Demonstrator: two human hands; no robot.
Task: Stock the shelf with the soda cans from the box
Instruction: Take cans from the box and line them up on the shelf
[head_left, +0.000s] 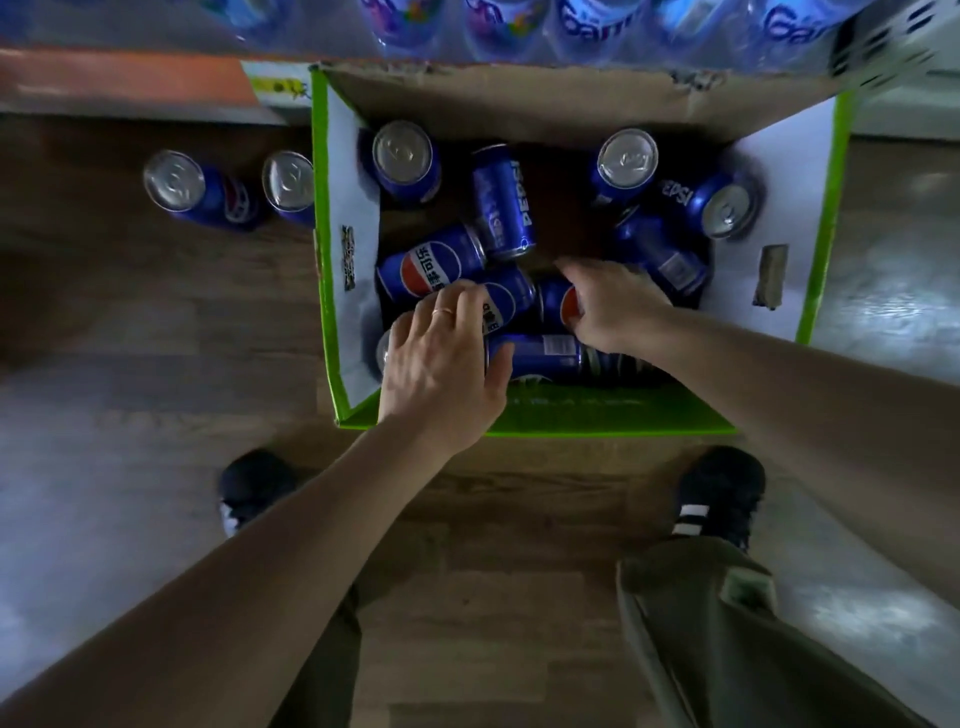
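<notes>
Cans of Pepsi fill the box, and both hands reach into its near half. The left hand curls its fingers over a lying can at the box's middle, long axis running left to right; a ring sits on one finger. Whether the grip has closed on it cannot be told. The right hand curls around another lying can just right of that one, its red-and-blue logo showing; the fingertips are hidden behind it. Under both hands a third can lies along the box's near wall, label text too small to read. Toward the box's left wall a can lies tilted, showing the globe logo and Chinese characters. Behind it another lying can points front to back and reads PEPSI. Upright cans stand in the far left corner and far right. Outside the box's left wall, two cans stand upright on the wooden floor. Black shoes stand near the box's near side.
</notes>
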